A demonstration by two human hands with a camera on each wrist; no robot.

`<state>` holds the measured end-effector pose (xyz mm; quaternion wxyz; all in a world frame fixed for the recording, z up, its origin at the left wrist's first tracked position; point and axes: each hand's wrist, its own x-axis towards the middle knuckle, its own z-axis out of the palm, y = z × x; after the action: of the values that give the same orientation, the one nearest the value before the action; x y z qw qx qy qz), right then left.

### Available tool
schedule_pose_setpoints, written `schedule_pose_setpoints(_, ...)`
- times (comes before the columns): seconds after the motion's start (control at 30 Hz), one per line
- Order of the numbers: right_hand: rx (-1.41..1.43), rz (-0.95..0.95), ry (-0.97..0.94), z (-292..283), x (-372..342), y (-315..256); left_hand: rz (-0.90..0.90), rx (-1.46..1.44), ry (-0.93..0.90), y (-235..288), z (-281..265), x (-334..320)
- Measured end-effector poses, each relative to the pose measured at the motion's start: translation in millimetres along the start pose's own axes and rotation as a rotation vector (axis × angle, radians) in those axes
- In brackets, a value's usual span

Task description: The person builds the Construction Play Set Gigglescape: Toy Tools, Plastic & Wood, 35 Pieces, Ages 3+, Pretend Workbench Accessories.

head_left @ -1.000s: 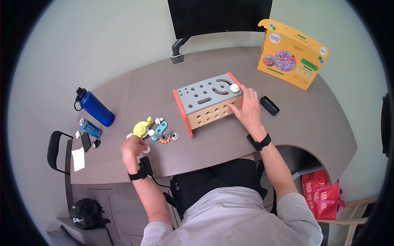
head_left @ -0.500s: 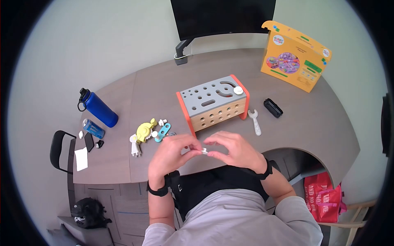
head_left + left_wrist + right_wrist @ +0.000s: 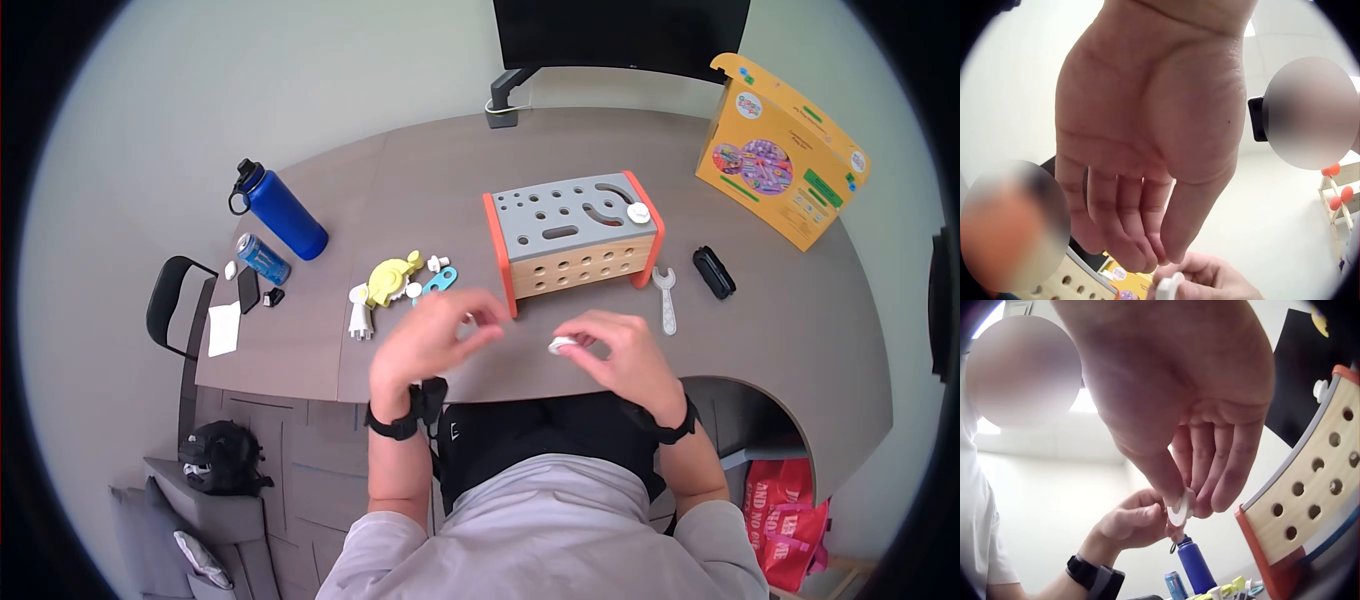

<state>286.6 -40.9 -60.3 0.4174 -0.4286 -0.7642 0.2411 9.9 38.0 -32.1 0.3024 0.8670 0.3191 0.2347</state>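
Separated since the prior frame: your left hand (image 3: 438,336), fingers loosely curved, and your right hand (image 3: 630,362), which pinches the smooth, round white piece (image 3: 561,345). Beyond both stands the bench (image 3: 590,236), perforated pale wood with red ends. Lower right of your hands, the bag (image 3: 783,528) reads "AND NO".

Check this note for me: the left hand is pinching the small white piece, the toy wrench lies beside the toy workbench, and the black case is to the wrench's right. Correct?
Not quite: the right hand is pinching the small white piece, as the right wrist view shows. The toy wrench does lie beside the toy workbench, with the black case to its right.
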Motion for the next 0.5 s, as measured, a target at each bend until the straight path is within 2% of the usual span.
schedule_pose_setpoints(0.1, -0.039, 0.005, 0.039, -17, -1, 2, -0.196, 0.184, 0.114, -36, -24, 9)
schedule_pose_setpoints(0.13, -0.055, 0.006, 0.057, -21, -1, 3, -0.339, 0.278, 0.102, -52, -31, 16)
schedule_pose_setpoints(0.17, -0.070, 0.005, 0.073, -26, -1, 4, -0.348, 0.279, 0.105, -69, -37, 25)
schedule_pose_setpoints(0.23, -0.076, -0.011, 0.078, -34, -2, 1, -0.507, 0.504, 0.017, -105, -45, 41)
schedule_pose_setpoints(0.27, -0.095, 0.000, 0.092, -38, -2, 0, -0.518, 0.506, 0.025, -123, -45, 48)
schedule_pose_setpoints(0.33, -0.122, 0.012, 0.127, -41, -3, 2, -0.527, 0.687, -0.107, -153, -43, 60)
schedule_pose_setpoints(0.47, -0.136, 0.027, 0.110, -48, -5, 0, -0.525, 0.770, -0.145, -176, -32, 73)
schedule_pose_setpoints(0.5, -0.159, 0.041, 0.117, -49, -4, 1, -0.471, 0.804, -0.131, -183, -30, 73)
